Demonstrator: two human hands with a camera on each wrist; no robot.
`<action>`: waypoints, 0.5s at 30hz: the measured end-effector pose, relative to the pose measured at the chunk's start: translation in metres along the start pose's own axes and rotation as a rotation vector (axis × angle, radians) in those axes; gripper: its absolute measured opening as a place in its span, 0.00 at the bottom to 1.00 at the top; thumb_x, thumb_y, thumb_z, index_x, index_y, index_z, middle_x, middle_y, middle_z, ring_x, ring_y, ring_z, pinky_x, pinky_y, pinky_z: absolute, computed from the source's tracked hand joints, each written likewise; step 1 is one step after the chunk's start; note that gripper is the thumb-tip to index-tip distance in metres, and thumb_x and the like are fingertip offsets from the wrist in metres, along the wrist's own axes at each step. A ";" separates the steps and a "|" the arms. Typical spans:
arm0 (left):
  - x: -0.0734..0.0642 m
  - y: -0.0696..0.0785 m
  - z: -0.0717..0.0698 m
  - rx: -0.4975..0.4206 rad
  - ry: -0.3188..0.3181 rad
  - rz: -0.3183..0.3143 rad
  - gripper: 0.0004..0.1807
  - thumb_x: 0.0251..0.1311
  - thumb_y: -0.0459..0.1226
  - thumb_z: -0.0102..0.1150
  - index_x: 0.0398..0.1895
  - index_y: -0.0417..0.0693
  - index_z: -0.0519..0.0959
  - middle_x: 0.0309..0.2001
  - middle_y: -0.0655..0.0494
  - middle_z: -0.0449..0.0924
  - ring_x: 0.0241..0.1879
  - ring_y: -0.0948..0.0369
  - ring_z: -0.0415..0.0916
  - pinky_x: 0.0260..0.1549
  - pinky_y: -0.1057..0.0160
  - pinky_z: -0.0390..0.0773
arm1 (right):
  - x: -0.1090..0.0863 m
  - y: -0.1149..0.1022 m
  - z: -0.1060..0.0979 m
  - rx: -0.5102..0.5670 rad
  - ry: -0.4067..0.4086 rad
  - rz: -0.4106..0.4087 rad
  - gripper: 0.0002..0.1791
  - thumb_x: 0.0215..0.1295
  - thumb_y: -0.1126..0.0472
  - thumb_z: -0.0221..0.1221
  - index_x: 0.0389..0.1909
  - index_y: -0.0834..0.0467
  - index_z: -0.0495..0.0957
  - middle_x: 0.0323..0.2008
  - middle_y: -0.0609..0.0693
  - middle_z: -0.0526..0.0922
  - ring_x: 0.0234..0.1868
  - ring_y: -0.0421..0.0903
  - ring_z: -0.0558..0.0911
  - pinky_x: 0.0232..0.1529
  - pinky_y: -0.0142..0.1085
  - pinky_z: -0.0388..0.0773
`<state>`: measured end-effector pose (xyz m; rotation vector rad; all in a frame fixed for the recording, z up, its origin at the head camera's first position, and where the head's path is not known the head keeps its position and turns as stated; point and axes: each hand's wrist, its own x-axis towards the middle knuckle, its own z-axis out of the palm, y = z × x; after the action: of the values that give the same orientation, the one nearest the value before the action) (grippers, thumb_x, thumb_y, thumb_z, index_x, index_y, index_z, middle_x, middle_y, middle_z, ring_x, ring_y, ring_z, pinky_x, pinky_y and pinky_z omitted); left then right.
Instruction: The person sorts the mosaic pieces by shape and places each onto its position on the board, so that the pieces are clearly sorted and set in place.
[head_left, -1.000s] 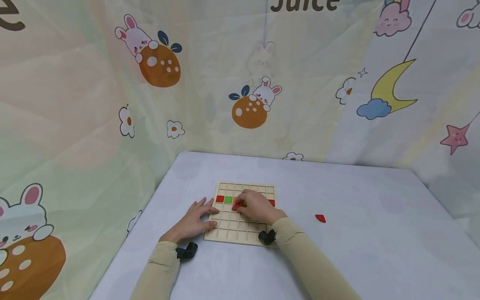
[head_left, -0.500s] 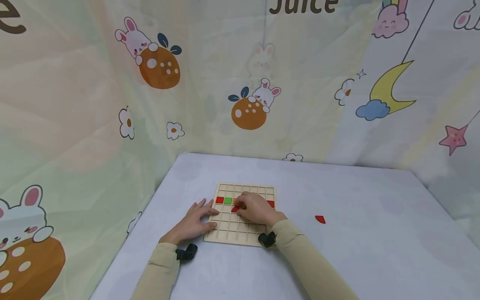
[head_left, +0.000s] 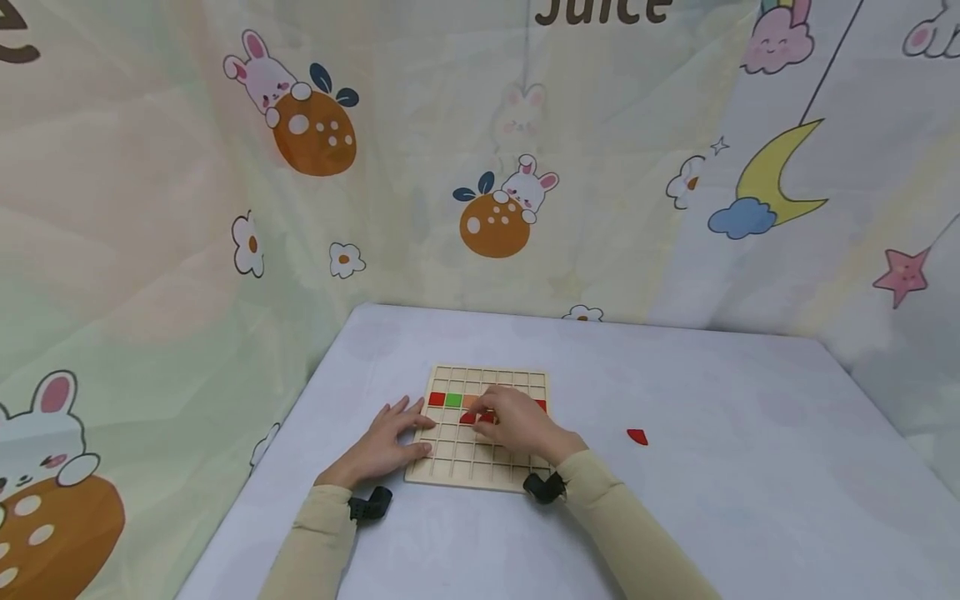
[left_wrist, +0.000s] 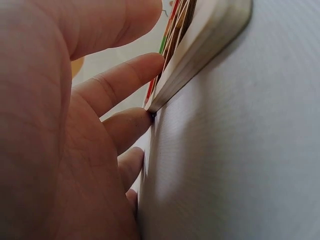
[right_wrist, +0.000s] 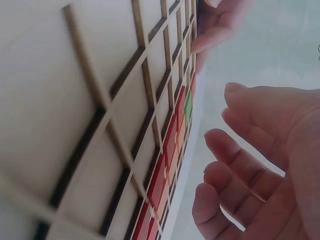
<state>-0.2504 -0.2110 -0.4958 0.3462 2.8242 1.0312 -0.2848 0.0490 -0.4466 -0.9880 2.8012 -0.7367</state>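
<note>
A light wooden grid board (head_left: pixel 468 471) lies on the table in the head view. One row holds a red square (head_left: pixel 437 399), a green square (head_left: pixel 453 400) and an orange piece (head_left: pixel 470 402); my right hand covers part of this row. Red pieces with a curved side (head_left: pixel 467 418) sit in the row below, by my right fingertips. My right hand (head_left: pixel 517 423) hovers over the board; in the right wrist view its fingers are loosely bent, with nothing between them. My left hand (head_left: pixel 384 442) rests at the board's left edge, fingers spread, touching the side in the left wrist view.
A loose red piece with a curved side (head_left: pixel 637 437) lies on the white table (head_left: pixel 750 483), right of the board. A printed cloth (head_left: pixel 600 275) hangs behind and to the left of the table.
My right hand has drawn slightly away from the red pieces, and more of them shows beside its fingertips. The left hand keeps its place at the board's edge.
</note>
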 end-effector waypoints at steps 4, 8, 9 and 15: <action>-0.002 0.001 0.000 -0.008 0.004 0.014 0.19 0.58 0.48 0.64 0.53 0.60 0.81 0.74 0.53 0.57 0.77 0.51 0.39 0.75 0.47 0.34 | -0.008 0.006 0.000 -0.023 0.034 -0.002 0.10 0.64 0.54 0.63 0.45 0.50 0.84 0.42 0.44 0.81 0.36 0.41 0.76 0.36 0.31 0.76; -0.003 0.002 0.000 -0.009 0.008 0.010 0.18 0.59 0.47 0.64 0.53 0.60 0.81 0.74 0.53 0.57 0.77 0.51 0.39 0.75 0.47 0.34 | -0.017 0.016 -0.002 -0.049 0.082 0.039 0.10 0.64 0.55 0.63 0.44 0.52 0.84 0.40 0.43 0.81 0.36 0.40 0.76 0.38 0.34 0.77; -0.003 0.003 -0.001 -0.008 0.009 0.009 0.18 0.59 0.47 0.64 0.53 0.60 0.81 0.75 0.53 0.57 0.77 0.51 0.39 0.75 0.47 0.34 | -0.019 0.018 -0.002 -0.058 0.097 0.054 0.10 0.64 0.55 0.63 0.45 0.51 0.84 0.40 0.43 0.82 0.37 0.40 0.77 0.39 0.35 0.78; -0.002 0.003 -0.002 -0.006 0.007 0.010 0.17 0.60 0.47 0.63 0.53 0.61 0.81 0.75 0.53 0.57 0.77 0.51 0.39 0.75 0.47 0.34 | -0.030 0.030 -0.007 -0.079 0.180 0.191 0.10 0.63 0.55 0.64 0.44 0.52 0.85 0.41 0.43 0.83 0.43 0.43 0.80 0.46 0.40 0.80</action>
<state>-0.2485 -0.2103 -0.4928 0.3565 2.8277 1.0447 -0.2799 0.0910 -0.4567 -0.6817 3.0459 -0.7286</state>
